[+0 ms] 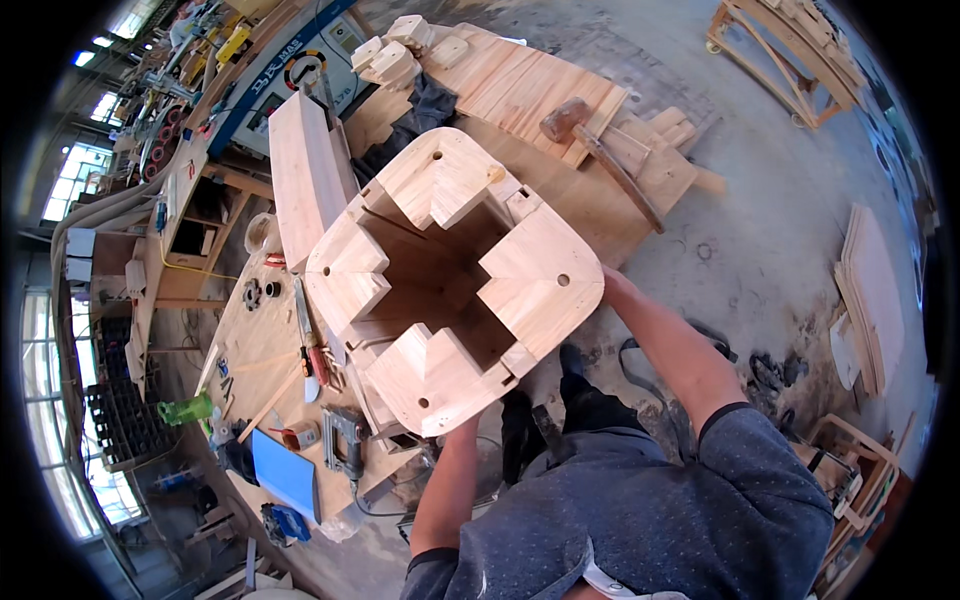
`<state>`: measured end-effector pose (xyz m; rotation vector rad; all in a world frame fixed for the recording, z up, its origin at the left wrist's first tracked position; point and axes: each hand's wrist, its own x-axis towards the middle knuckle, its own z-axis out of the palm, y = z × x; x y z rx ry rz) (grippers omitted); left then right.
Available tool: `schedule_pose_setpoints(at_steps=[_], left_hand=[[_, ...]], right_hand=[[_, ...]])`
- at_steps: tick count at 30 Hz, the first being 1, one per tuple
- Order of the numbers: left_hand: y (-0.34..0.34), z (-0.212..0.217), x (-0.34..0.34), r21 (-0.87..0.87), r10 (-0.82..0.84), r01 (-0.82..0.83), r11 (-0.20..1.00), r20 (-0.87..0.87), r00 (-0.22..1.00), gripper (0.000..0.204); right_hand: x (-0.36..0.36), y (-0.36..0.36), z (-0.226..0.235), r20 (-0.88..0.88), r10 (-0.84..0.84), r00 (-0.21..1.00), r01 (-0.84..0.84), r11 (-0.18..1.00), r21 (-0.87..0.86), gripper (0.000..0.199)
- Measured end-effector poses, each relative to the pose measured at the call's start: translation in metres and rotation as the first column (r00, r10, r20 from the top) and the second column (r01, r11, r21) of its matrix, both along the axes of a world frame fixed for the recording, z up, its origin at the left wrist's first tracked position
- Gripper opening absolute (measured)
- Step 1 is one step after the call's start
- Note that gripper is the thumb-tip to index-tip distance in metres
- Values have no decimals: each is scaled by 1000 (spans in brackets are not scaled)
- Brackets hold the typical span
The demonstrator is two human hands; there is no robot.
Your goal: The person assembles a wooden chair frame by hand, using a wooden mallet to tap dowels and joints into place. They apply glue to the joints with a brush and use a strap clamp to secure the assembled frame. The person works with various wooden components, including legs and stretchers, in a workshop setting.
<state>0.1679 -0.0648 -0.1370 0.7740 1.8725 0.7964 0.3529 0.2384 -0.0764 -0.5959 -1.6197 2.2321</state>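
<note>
In front of me is a large hollow wooden case [545,265] of pale timber, its end facing up toward me. Four rounded corner blocks, each with a small drilled hole, surround a dark cross-shaped opening. Notches show along its outer edges. My right hand [614,288] meets the case's right side, with its fingers hidden behind the wood. The left forearm reaches up to the near lower edge, where my left hand [461,428] disappears beneath the case. Whether either hand grips or only supports it cannot be seen.
A wooden mallet [600,150] lies on planks [510,80] beyond the case. To the left, a bench holds a nail gun [345,443], a blue sheet [284,474] and red-handled tools [318,364]. A long timber piece [305,170] stands beside the case. Stacked panels [868,300] lean at right.
</note>
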Motion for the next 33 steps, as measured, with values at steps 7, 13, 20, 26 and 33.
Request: schedule_pose_setpoints(at_steps=[7, 13, 20, 26, 33], left_hand=[[11, 27, 8, 153, 12, -13, 988, 7, 1000, 36], [24, 30, 14, 196, 36, -17, 980, -95, 995, 40], [7, 31, 44, 402, 223, -159, 902, -117, 968, 46], [-51, 28, 86, -21, -308, 310, 950, -188, 932, 40], [-46, -47, 133, -164, -572, 596, 786, 174, 801, 45]], right_hand=[[1, 1, -8, -3, -46, 999, 46, 997, 56, 65], [10, -20, -39, 105, -187, 977, 178, 980, 93, 68], [77, -132, -43, 139, -685, 715, 688, 725, 34, 56], [186, -284, -127, 632, -536, 560, 574, 801, 171, 52], [312, -400, -160, 920, -309, 241, 602, 791, 108, 44]])
